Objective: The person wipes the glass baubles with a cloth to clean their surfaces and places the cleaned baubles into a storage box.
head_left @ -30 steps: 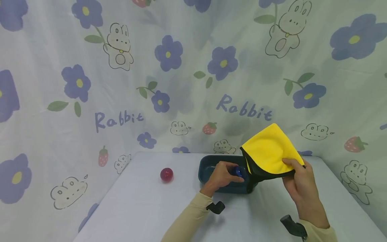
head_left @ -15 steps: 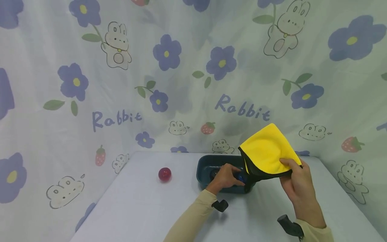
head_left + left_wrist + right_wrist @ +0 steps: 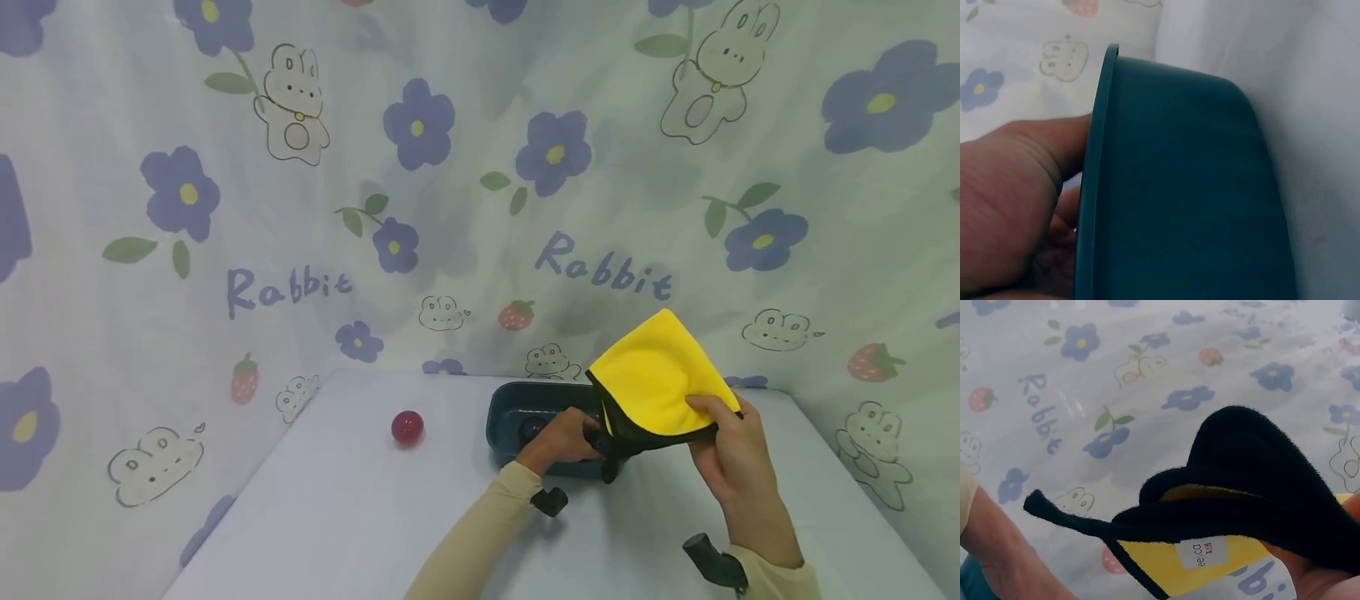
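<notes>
My left hand (image 3: 567,436) reaches down into a dark teal bin (image 3: 506,393), its fingers curled around a shiny blue ball (image 3: 596,439) that is mostly hidden by the hand and the cloth. In the left wrist view the bin's outer wall (image 3: 1179,181) hides the fingertips, and the thumb side passes over the rim. A dark ball (image 3: 531,429) lies in the bin left of this hand. My right hand (image 3: 738,446) pinches a folded cloth (image 3: 660,375), yellow with black edging and a black reverse, and holds it raised over the bin's right end. A white label (image 3: 1202,552) shows on the cloth.
A glossy red ball (image 3: 407,428) rests on the white table (image 3: 337,500), left of the bin. Behind the table hangs a patterned curtain (image 3: 465,208) with flowers and rabbits. Each wrist carries a small black camera.
My left hand has lowered deeper into the bin with the blue ball, uncovering the dark ball. The right hand and cloth have shifted slightly left in the view.
</notes>
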A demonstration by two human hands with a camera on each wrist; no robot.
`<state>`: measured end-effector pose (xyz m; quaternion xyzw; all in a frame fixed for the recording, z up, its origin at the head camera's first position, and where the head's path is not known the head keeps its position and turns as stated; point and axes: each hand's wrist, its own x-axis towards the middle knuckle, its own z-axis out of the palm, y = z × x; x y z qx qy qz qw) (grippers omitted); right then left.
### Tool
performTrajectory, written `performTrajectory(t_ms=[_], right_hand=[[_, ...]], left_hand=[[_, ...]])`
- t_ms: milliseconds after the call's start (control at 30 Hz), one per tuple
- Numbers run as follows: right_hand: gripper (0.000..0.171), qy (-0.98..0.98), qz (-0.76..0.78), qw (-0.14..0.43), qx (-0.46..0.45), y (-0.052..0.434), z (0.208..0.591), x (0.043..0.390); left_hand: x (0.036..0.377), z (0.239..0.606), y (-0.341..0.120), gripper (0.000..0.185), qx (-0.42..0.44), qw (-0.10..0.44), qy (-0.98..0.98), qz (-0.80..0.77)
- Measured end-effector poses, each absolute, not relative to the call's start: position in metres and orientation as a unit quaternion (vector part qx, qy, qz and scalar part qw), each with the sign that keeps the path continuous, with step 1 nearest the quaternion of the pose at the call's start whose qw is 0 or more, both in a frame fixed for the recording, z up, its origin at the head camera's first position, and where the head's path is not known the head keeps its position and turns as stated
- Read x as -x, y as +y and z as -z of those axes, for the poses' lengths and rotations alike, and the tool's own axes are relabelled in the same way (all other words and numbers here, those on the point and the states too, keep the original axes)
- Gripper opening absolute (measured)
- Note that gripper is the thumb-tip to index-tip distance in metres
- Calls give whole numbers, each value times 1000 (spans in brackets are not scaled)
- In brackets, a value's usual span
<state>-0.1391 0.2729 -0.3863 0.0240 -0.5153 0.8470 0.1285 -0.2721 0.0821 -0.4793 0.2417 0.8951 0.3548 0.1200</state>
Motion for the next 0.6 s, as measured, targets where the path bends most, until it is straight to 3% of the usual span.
performTrajectory(t_ms=[167,300,500,600], right_hand=[[38,-512,-849,128,-25,275,387,140],[39,-515,-847,130,-29,276,386,141],[39,-523,-844,118,-34,274,387,139],[38,-528,-840,122,-34,274,386,138]], left_hand=[[276,478,81,37,-247,150,873,-393],[272,470,73,34,-282,140,845,-432],[256,455,35,47,-318,75,815,-478],[249,445,10,45,-325,38,810,-486]])
